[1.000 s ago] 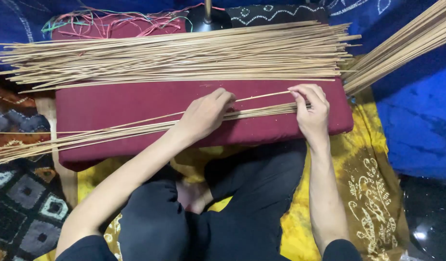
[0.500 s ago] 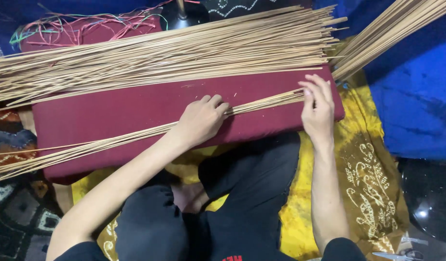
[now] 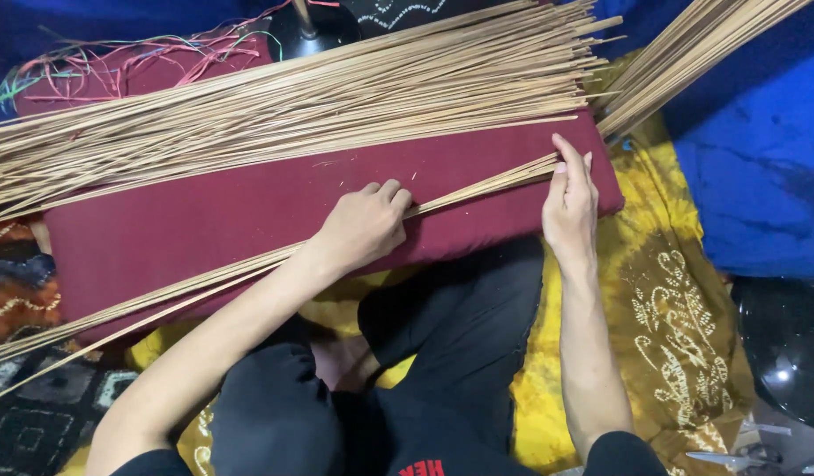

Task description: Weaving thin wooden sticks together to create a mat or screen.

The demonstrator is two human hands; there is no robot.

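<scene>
Where it pinched, right hand (image 3: 568,207) now flattens sticks (image 3: 477,185).

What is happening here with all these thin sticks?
A person sitting cross-legged works on a maroon cushion. The left hand presses down on a small bundle of thin sticks lying slantwise across the cushion, while the right hand touches the bundle's end with straight fingers. A much larger pile of sticks lies along the cushion's far side.
</scene>
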